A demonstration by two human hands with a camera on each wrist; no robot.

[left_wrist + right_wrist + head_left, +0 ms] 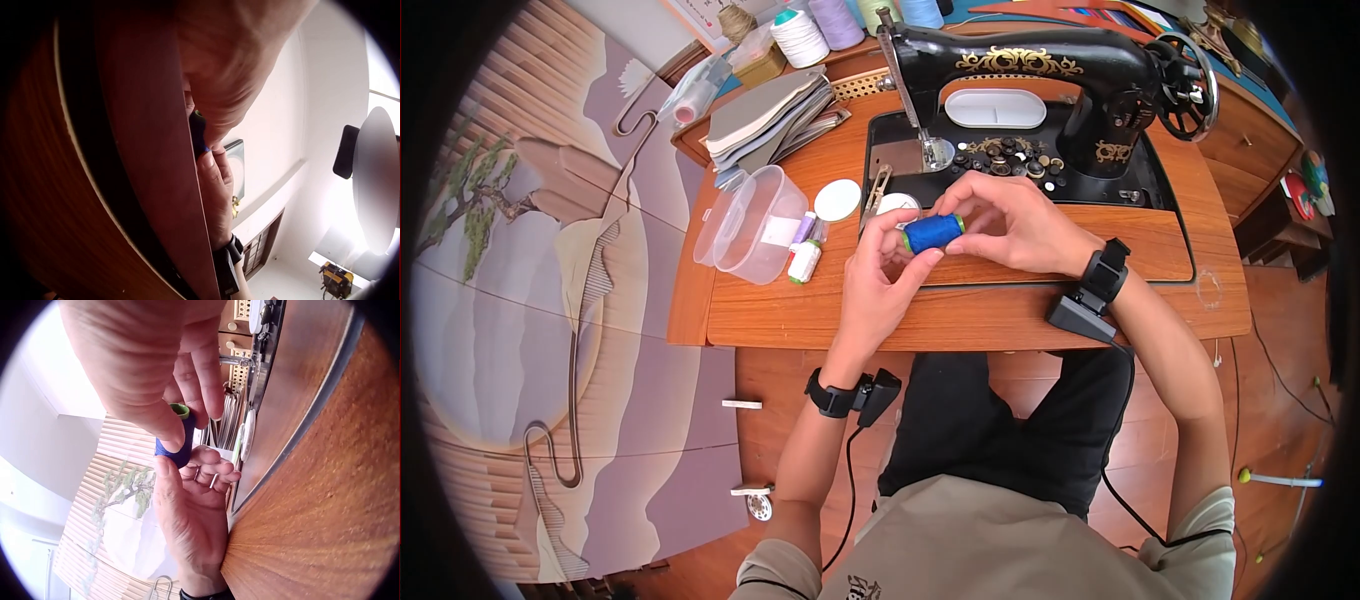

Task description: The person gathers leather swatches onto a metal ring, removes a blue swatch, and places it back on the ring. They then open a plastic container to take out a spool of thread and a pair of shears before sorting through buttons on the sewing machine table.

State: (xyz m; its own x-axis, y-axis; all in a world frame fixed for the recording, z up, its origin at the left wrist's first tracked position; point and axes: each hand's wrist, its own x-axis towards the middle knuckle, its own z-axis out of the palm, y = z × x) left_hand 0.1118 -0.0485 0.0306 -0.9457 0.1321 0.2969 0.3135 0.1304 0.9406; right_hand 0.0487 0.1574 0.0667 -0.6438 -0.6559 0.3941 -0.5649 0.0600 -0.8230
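Note:
A spool of blue thread [934, 233] with green ends is held between both hands, over the front part of the sewing table. My left hand [874, 278] grips its left end between thumb and fingers. At the other end, the right hand [1025, 228] pinches the spool with thumb and fingertips. The right wrist view shows the right thumb pressed along the blue thread [185, 439], just below the green rim. Most of the spool is hidden behind the fingers in the left wrist view. A white spool [804, 262] and a purple spool [804, 228] are left of the hands.
Behind the hands is a black sewing machine [1010, 62], with several buttons [1010, 160] on its bed. An open clear plastic box [752, 225] stands at left, near stacked fabric swatches [765, 120]. White round discs [838, 200] lie on the wooden table [800, 325].

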